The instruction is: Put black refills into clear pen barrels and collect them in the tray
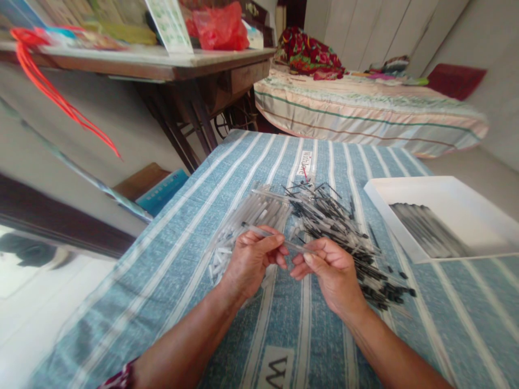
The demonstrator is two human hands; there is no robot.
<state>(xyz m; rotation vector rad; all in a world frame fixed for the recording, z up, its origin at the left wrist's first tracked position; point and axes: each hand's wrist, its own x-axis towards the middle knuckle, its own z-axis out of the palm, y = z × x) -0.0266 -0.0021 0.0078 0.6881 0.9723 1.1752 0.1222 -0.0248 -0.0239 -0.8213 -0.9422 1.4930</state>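
Between my two hands a thin translucent tube, like a pen barrel, is held at a slant over the table. My left hand pinches its left part, where a dark tip sticks out past the fingers. The fingertips of my right hand are closed round its right end. A pile of clear tubes with whitish ends lies behind and beside my left hand. Behind my right hand spreads a heap of thin black-and-clear refills, with small black caps at its near right end.
On the striped blue tablecloth, a white tray at the right holds a row of assembled pens. A wooden desk with a red bag stands back left. Behind is a bed.
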